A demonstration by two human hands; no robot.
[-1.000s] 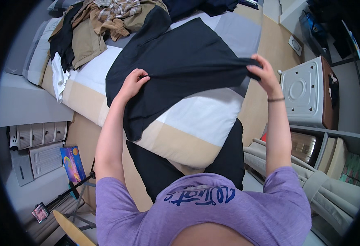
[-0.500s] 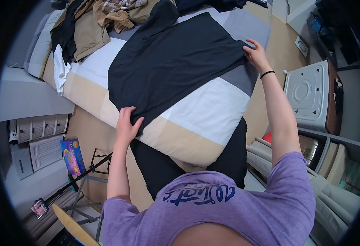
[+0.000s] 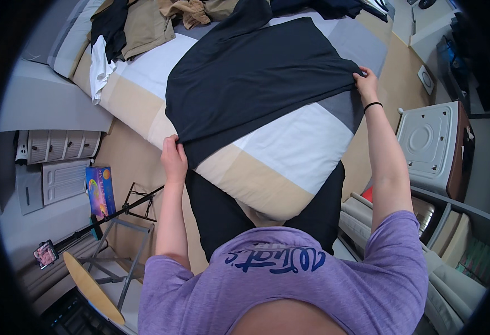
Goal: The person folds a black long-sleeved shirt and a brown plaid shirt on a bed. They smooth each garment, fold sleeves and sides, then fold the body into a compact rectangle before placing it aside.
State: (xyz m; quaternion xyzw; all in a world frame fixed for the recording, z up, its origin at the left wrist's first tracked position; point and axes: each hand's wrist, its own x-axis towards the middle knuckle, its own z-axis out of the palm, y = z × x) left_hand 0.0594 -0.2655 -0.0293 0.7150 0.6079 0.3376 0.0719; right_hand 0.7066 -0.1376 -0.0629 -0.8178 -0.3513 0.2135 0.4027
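Dark garment [image 3: 256, 78] lies spread on bed [image 3: 278, 162], both hands gripping corners.

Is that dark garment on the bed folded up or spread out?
Spread out: the dark garment lies flat across the bed, left hand and right hand gripping its near corners.

A heap of tan, brown and black clothes [image 3: 144, 25] lies at eleven o'clock on the striped bed cover [image 3: 278, 156], with a white cloth [image 3: 101, 70] hanging just beside it at the bed's edge. At nine o'clock stands a pale drawer unit [image 3: 55, 148], and below it a colourful box [image 3: 100, 190] leans on the floor. A black tripod [image 3: 116, 215] with a small phone [image 3: 46, 252] on its end reaches toward eight o'clock, near a round wooden board [image 3: 91, 287]. At three o'clock sits a white appliance [image 3: 432, 142] with a ribbed top
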